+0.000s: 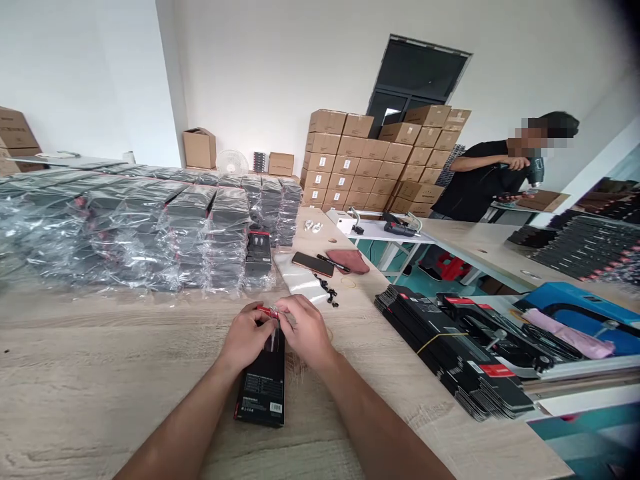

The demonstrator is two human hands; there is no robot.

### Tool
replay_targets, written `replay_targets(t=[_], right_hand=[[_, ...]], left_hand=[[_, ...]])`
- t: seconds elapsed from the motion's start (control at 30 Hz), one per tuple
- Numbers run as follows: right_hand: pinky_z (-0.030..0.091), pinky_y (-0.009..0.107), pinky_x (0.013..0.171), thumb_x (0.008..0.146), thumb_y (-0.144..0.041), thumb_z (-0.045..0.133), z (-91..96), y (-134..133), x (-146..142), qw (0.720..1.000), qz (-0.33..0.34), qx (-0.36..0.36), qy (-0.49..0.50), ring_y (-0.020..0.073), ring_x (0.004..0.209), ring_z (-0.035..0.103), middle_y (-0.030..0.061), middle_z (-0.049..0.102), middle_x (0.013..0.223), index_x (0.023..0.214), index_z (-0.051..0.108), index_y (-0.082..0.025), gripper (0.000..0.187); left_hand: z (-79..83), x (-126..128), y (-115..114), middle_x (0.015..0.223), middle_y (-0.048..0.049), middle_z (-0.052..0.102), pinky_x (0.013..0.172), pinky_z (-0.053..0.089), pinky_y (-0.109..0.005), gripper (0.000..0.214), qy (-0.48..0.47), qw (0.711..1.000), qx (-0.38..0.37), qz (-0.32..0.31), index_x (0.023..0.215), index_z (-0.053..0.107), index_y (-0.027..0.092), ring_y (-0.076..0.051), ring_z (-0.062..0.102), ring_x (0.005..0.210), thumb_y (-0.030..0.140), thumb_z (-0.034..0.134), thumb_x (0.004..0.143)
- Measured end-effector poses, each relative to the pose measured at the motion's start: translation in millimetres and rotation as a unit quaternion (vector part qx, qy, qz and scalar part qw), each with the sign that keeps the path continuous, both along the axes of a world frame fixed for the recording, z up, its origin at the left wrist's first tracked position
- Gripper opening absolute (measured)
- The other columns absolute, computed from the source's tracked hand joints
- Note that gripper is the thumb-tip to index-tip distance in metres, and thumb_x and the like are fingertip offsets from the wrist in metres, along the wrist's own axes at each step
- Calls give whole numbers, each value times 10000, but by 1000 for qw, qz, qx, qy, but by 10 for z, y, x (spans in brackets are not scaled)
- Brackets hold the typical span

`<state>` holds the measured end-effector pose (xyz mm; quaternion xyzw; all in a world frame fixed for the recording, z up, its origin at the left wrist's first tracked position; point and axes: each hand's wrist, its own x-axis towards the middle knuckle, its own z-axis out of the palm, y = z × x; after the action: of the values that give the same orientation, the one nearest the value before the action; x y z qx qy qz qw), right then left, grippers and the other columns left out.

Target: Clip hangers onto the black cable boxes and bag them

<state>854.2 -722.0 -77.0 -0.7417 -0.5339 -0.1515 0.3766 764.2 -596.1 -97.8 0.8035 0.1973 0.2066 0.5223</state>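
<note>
A long black cardboard box (261, 390) lies on the wooden table in front of me, printed with small white text and a barcode near its lower end. My left hand (249, 337) is closed around its far end, the thumb over the top. From the other side my right hand (304, 330) pinches at the same end, where a red end flap (267, 311) shows between the fingers. Something small and clear may be at the right fingertips, but they partly hide it. Several small black pieces (330, 291) lie just beyond my right hand.
Stacks of plastic-wrapped black boxes (185, 233) stand back left. A phone (313, 263), a pen (333, 263) and a reddish cloth (354, 261) lie ahead. Banded flat cartons (450, 347) sit right, beside a blue case (585, 307). A person (483, 177) holds a heat gun (536, 172) further back.
</note>
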Motion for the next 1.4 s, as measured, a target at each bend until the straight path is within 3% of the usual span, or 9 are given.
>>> replay_targets(t=[0.17,0.27,0.47,0.57,0.77,0.97,1.07,1.2,1.4], right_hand=[[441,316,807,768,-77,478,-50,1,96,999,-53,4,1,209,906,562,53,619,933,978,606,-231,290],[440,301,753,771,-116,508,-58,-12,149,996,-88,12,19,204,839,560,45,608,852,864,608,-223,174],[425,267,694,827,-137,482,-47,33,36,999,16,-27,18,167,750,546,20,573,775,760,581,-226,149],[425,294,757,742,-55,483,-43,32,38,1000,-8,-25,-5,194,846,539,38,573,861,814,581,-227,210],[397,363,815,709,-98,540,-41,48,43,991,-125,-6,-44,246,901,498,70,565,915,901,578,-212,226],[415,300,702,777,-133,533,-67,68,148,997,-79,-2,4,184,759,520,29,582,767,737,590,-215,107],[432,266,641,807,-201,525,-2,-76,369,980,-131,128,82,145,671,516,15,577,754,763,589,-194,79],[450,276,651,822,-303,557,82,-248,544,941,-202,261,74,150,693,526,21,565,769,794,598,-183,130],[466,289,670,842,-311,572,-126,-145,501,991,-41,68,108,165,724,578,40,623,795,817,693,-212,158]], left_hand=[[-6,4,29,1000,-50,690,1001,353,-341,185,-25,999,-11,30,737,729,224,-238,484,1204,269,553,770],[-16,3,28,975,-52,692,994,353,-337,160,-32,999,-10,39,718,723,224,-242,487,1196,282,578,756],[-28,11,10,845,-49,687,797,428,-307,292,-3,1000,2,10,580,668,194,-218,617,871,349,528,785],[-38,25,39,849,-49,700,780,431,-300,404,-6,1000,-17,16,592,666,192,-199,628,811,362,408,852],[-63,42,28,881,-64,704,838,430,-314,492,-26,1000,-3,15,645,687,192,-208,627,848,430,335,895],[-40,21,25,1072,-71,673,971,382,-337,396,-22,999,-19,-22,718,728,201,-249,552,1112,454,454,852],[6,-29,29,1242,-75,588,1038,329,-358,250,-24,994,-88,-62,849,731,196,-275,447,1249,403,631,752],[47,-113,27,1284,-82,551,915,450,-372,719,-29,936,-314,-157,1335,440,279,-244,592,1066,252,732,679],[54,-164,53,1117,-113,619,734,517,-332,720,7,866,-454,-208,1210,494,196,-237,653,885,149,806,563]])
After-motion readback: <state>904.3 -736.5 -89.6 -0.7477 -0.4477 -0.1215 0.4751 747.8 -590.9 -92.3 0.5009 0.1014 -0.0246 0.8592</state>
